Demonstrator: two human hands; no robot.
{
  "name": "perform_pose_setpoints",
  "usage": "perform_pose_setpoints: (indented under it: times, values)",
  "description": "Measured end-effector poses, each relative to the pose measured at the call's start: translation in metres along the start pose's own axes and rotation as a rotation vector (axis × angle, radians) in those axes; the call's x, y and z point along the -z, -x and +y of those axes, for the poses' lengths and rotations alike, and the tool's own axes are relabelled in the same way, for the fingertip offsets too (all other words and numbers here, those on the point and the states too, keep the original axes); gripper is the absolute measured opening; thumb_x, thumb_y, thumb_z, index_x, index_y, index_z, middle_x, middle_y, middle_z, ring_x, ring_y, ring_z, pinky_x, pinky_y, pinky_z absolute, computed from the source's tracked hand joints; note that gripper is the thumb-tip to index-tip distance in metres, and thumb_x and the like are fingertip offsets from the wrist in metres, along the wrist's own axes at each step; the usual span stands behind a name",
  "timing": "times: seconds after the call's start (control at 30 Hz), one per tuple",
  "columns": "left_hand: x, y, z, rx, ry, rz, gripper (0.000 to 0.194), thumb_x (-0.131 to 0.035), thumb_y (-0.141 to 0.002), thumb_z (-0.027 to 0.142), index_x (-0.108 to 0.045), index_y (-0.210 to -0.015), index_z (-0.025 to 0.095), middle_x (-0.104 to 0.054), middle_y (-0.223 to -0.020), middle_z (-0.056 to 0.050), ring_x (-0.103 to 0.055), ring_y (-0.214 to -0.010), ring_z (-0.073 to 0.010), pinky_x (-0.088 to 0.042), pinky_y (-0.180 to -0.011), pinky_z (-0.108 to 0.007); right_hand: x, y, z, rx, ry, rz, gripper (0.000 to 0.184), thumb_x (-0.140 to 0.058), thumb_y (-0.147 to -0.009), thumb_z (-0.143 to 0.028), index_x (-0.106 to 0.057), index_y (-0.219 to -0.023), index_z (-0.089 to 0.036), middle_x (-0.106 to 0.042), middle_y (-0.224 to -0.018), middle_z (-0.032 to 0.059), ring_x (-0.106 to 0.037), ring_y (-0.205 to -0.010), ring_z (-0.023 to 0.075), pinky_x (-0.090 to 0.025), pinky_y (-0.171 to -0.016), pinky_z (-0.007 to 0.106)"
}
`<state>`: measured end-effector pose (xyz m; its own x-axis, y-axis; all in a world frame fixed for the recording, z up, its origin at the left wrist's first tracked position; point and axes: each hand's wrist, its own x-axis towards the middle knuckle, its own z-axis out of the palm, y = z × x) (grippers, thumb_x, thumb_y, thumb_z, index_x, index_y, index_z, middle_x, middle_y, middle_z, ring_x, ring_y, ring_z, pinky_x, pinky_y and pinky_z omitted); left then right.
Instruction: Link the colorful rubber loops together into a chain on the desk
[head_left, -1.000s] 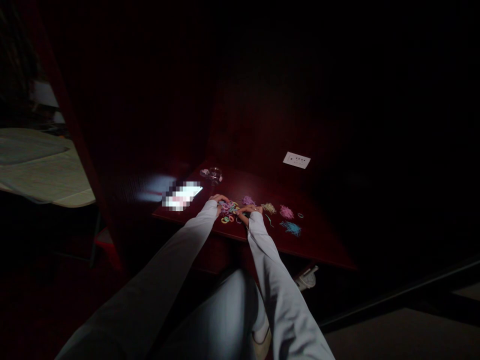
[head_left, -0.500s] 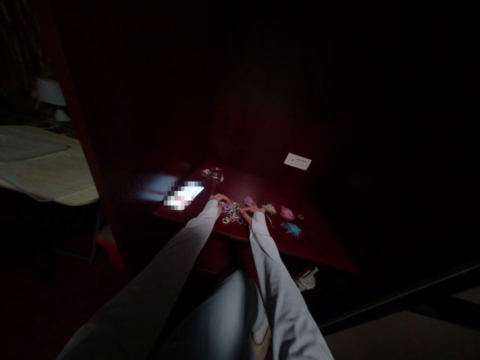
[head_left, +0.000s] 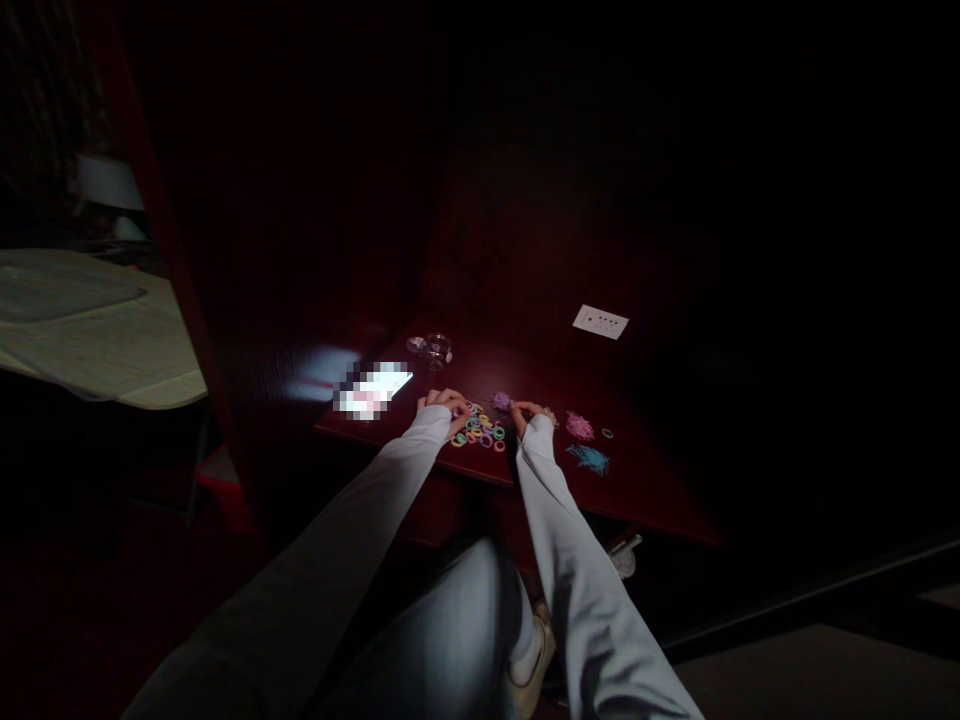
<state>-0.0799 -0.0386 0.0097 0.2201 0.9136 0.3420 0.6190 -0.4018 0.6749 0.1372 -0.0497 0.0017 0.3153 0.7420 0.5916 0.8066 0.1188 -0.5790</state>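
Observation:
A mixed heap of small coloured rings (head_left: 486,436), which look like hair ties, lies near the front edge of the dark red desk (head_left: 660,500). My left hand (head_left: 448,402) rests at the heap's left side, fingers curled in among the rings; what they grip is too small to make out. Right of the heap is my right hand (head_left: 532,412), thumb and fingers pinched together beside a purple pile of thin strands or bands (head_left: 500,402). Whatever is in that pinch cannot be seen. A pale yellow pile is mostly hidden behind this hand.
Farther right lie a pink pile (head_left: 579,426), a blue pile (head_left: 589,459) and a single greenish ring (head_left: 607,434). A lit phone-like screen (head_left: 375,388) and a clear container (head_left: 436,348) stand at the left. A socket plate (head_left: 601,321) is on the back panel.
My right hand has moved right, from the ring heap to between the purple and pale yellow piles. The left hand's fingers have curled further over the rings. The view has shifted slightly.

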Motion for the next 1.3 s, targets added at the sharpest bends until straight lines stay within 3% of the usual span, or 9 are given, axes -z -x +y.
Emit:
perform_pose_setpoints:
  times: [0.07,0.17,0.3,0.43,0.6,0.73,0.9,1.1,1.3]
  values:
    - [0.000,0.000,0.000,0.001,0.002,-0.007,0.009,-0.070,-0.084,0.019,-0.076,-0.084,0.025,-0.071,-0.122,0.000,-0.052,-0.119,-0.0258,-0.034,-0.106,-0.042,0.004,-0.016,0.002,-0.109,0.049,0.005,0.037,-0.061,-0.087,-0.054,-0.077,-0.079,-0.022,-0.073,-0.088,0.0086,-0.052,-0.093,0.0257,-0.039,-0.086,0.040]
    - [0.001,-0.001,0.000,0.021,0.042,0.030,0.009,-0.069,-0.084,0.019,-0.076,-0.082,0.025,-0.072,-0.119,0.000,-0.053,-0.117,-0.0249,-0.034,-0.105,-0.042,0.004,-0.032,0.001,-0.154,0.113,-0.055,0.036,-0.065,-0.085,-0.056,-0.073,-0.073,-0.022,-0.073,-0.090,0.0093,-0.048,-0.094,0.0263,-0.033,-0.088,0.040]
    - [0.004,-0.002,-0.002,0.066,0.138,0.116,0.016,-0.063,-0.088,0.017,-0.075,-0.083,0.025,-0.074,-0.117,0.000,-0.055,-0.114,-0.0246,-0.036,-0.104,-0.043,-0.001,-0.022,-0.005,-0.167,0.131,-0.028,0.040,-0.061,-0.088,-0.059,-0.075,-0.080,-0.022,-0.073,-0.098,0.0113,-0.047,-0.099,0.0282,-0.032,-0.092,0.044]
    - [0.006,-0.004,-0.004,0.078,0.179,0.122,0.016,-0.061,-0.090,0.017,-0.074,-0.085,0.024,-0.074,-0.115,0.000,-0.055,-0.115,-0.0259,-0.038,-0.102,-0.043,0.007,0.010,-0.013,-0.022,0.007,-0.038,0.042,-0.056,-0.094,-0.057,-0.079,-0.091,-0.022,-0.073,-0.099,0.0102,-0.050,-0.102,0.0287,-0.035,-0.098,0.048]
    - [0.005,-0.003,-0.004,0.068,0.158,0.126,0.015,-0.062,-0.090,0.017,-0.074,-0.085,0.023,-0.074,-0.116,0.000,-0.055,-0.114,-0.0243,-0.037,-0.102,-0.040,0.029,0.040,-0.026,0.185,-0.102,-0.346,0.025,-0.069,-0.089,-0.049,-0.082,-0.093,-0.027,-0.073,-0.103,0.0064,-0.054,-0.108,0.0267,-0.041,-0.099,0.043]
    - [0.006,-0.003,-0.003,0.075,0.137,0.105,0.015,-0.061,-0.089,0.017,-0.074,-0.085,0.023,-0.074,-0.117,0.000,-0.056,-0.111,-0.0237,-0.035,-0.103,-0.041,0.033,0.045,-0.030,0.199,-0.064,-0.434,0.019,-0.073,-0.088,-0.045,-0.084,-0.096,-0.030,-0.072,-0.106,0.0066,-0.052,-0.111,0.0278,-0.044,-0.098,0.042]
    - [0.005,-0.002,0.001,0.031,0.094,0.078,0.010,-0.065,-0.087,0.020,-0.075,-0.084,0.024,-0.075,-0.113,0.000,-0.055,-0.111,-0.0237,-0.035,-0.103,-0.041,0.026,0.044,-0.026,0.178,-0.052,-0.418,0.017,-0.074,-0.088,-0.045,-0.084,-0.091,-0.031,-0.071,-0.105,0.0058,-0.053,-0.109,0.0273,-0.044,-0.097,0.042]
    - [-0.002,0.001,0.006,-0.116,0.021,0.033,0.008,-0.067,-0.087,0.022,-0.074,-0.086,0.025,-0.073,-0.116,-0.001,-0.053,-0.116,-0.0245,-0.029,-0.106,-0.044,0.019,0.040,-0.020,0.096,-0.168,-0.330,0.040,-0.067,-0.088,-0.062,-0.083,-0.084,-0.025,-0.072,-0.097,0.0079,-0.055,-0.106,0.0274,-0.045,-0.099,0.047]
    - [-0.008,0.000,0.007,-0.216,-0.042,-0.037,0.015,-0.063,-0.091,0.027,-0.076,-0.083,0.025,-0.074,-0.117,-0.002,-0.051,-0.117,-0.0252,-0.027,-0.107,-0.047,0.013,0.035,-0.011,0.053,-0.206,-0.271,0.046,-0.066,-0.086,-0.065,-0.081,-0.080,-0.022,-0.073,-0.088,0.0083,-0.058,-0.102,0.0281,-0.044,-0.099,0.051]
